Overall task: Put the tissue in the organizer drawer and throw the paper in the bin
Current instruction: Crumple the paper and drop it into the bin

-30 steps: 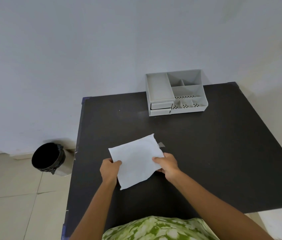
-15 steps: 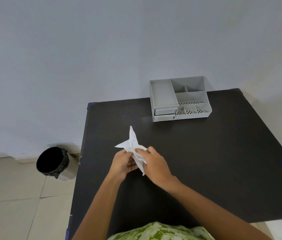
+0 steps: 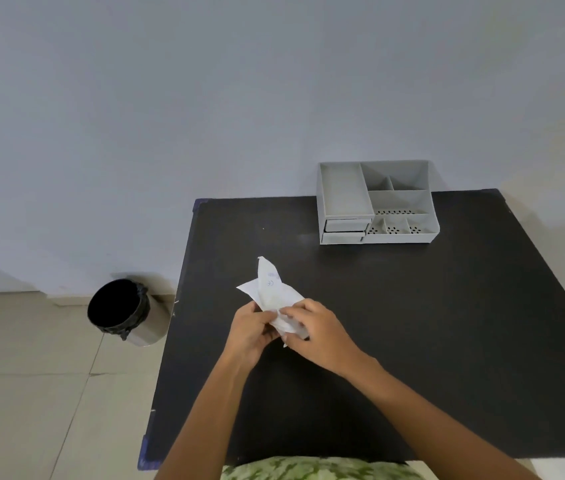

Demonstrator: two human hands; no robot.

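Observation:
A white sheet of paper (image 3: 271, 289), crumpled and bearing faint printed marks, sticks up above the middle of the black table (image 3: 412, 323). My left hand (image 3: 251, 329) and my right hand (image 3: 315, 332) both pinch its lower part, fingers closed on it. The grey organizer (image 3: 376, 202) with two small drawers at its front left stands at the table's far edge; both drawers look shut. A bin (image 3: 125, 311) lined with a black bag stands on the floor left of the table. I cannot pick out a separate tissue.
A grey-white wall rises right behind the table. Beige floor tiles (image 3: 24, 393) lie to the left around the bin. My green patterned clothing (image 3: 315, 471) shows at the near edge.
The flat white sheet was lifted off the table and scrunched between both hands. The hands came together at the middle. The view shifted slightly, so the table sits lower in the frame.

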